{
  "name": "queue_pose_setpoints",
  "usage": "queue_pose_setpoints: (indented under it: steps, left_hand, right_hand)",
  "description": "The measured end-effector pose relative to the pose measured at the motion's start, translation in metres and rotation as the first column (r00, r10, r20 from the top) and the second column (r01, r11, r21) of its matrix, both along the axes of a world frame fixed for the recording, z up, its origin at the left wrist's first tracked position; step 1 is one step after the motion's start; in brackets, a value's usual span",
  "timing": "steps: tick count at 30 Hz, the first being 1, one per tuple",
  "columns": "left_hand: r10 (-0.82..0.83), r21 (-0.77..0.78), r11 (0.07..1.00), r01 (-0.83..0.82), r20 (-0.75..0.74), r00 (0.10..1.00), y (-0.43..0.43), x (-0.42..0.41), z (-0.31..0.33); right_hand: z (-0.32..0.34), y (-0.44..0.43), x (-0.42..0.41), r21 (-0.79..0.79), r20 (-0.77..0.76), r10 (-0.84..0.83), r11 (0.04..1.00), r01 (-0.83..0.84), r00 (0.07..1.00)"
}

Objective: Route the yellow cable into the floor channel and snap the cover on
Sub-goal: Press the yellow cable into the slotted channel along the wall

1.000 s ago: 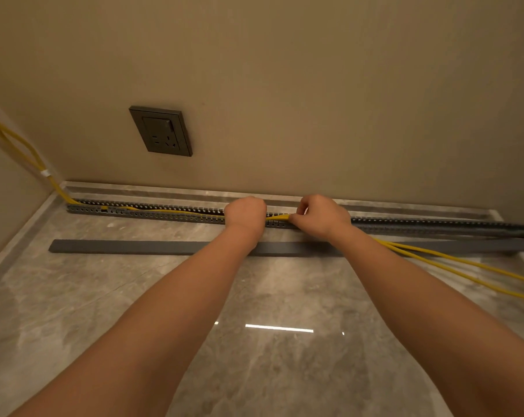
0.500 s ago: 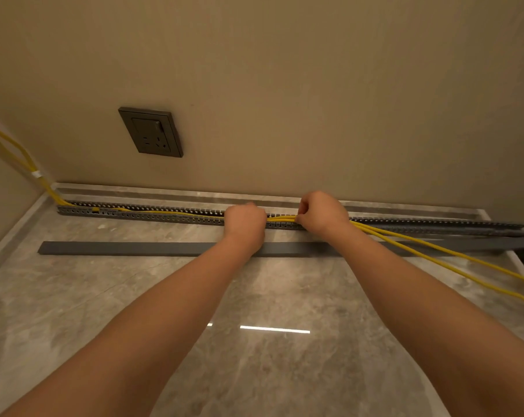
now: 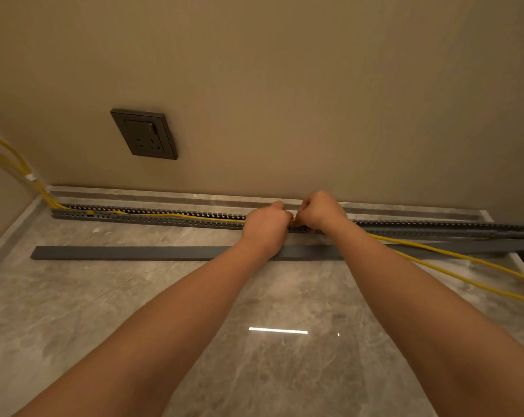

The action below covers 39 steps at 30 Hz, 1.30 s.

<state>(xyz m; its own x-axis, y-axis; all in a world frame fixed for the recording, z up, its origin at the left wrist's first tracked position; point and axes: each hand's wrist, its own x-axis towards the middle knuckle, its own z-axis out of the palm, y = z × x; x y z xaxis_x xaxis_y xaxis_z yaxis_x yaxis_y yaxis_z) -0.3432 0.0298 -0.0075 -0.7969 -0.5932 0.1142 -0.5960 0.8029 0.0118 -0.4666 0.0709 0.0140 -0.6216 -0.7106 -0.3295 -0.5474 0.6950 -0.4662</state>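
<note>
Both hands have closed up since a second ago: left hand (image 3: 266, 225) and right hand (image 3: 322, 210) now nearly touch, each pinching the yellow cable (image 3: 170, 215) over the slotted floor channel (image 3: 140, 219). It looks light and limp — best gripped close to the slot. Left of the hands it lies in the channel; rightward it trails across the floor, and the grey cover (image 3: 128, 253) lies alongside.

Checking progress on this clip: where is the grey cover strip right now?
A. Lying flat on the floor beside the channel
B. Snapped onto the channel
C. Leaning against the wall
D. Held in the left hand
A: the cover lies flat on the floor, on the near side of the open channel, and neither hand touches it.
</note>
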Motion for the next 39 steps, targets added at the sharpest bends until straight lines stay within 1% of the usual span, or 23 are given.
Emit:
queue_pose_setpoints:
  steps: [2,5,11,14,18,21,26,32,39]
  left_hand:
    - [-0.009,0.002,1.0,0.009,0.0,1.0,0.001,0.001,-0.004]
    - [-0.032,0.005,0.999,0.032,-0.001,0.999,-0.001,0.004,-0.006]
    - [-0.07,-0.026,0.997,0.072,0.087,0.994,-0.003,0.002,0.0]
    - [-0.132,-0.067,0.988,0.141,0.129,0.983,-0.007,0.0,0.0]
    - [-0.172,-0.091,0.979,0.183,0.115,0.978,-0.009,0.006,-0.007]
    - [-0.197,-0.102,0.973,0.208,0.107,0.975,-0.005,0.007,-0.009]
    - [-0.117,-0.078,0.988,0.13,0.157,0.981,0.003,-0.001,-0.003]
    - [0.014,-0.057,0.998,-0.002,0.209,0.978,0.015,-0.021,0.013]
    - [0.131,-0.082,0.99,-0.113,0.272,0.953,0.039,-0.044,0.021]
  right_hand:
    - [-0.003,0.0,-0.001,-0.008,0.03,-0.029,1.0,0.029,0.999]
    - [-0.002,0.001,0.003,-0.02,0.008,-0.044,0.999,0.044,0.999]
    - [-0.002,0.005,0.013,0.003,-0.141,0.019,1.0,-0.019,0.99]
    - [-0.002,0.009,0.012,0.02,-0.186,0.03,0.999,-0.027,0.982]
    - [-0.007,0.026,0.009,0.056,-0.327,0.018,0.998,0.0,0.945]
    - [-0.011,0.035,0.007,0.038,-0.349,-0.013,0.999,0.028,0.937]
    - [-0.013,0.04,0.011,0.009,-0.357,-0.014,1.0,0.019,0.934]
    - [-0.012,0.052,-0.002,-0.022,-0.349,-0.019,1.0,0.012,0.937]
    - [-0.01,0.077,-0.034,0.013,-0.313,0.138,0.99,-0.141,0.94]
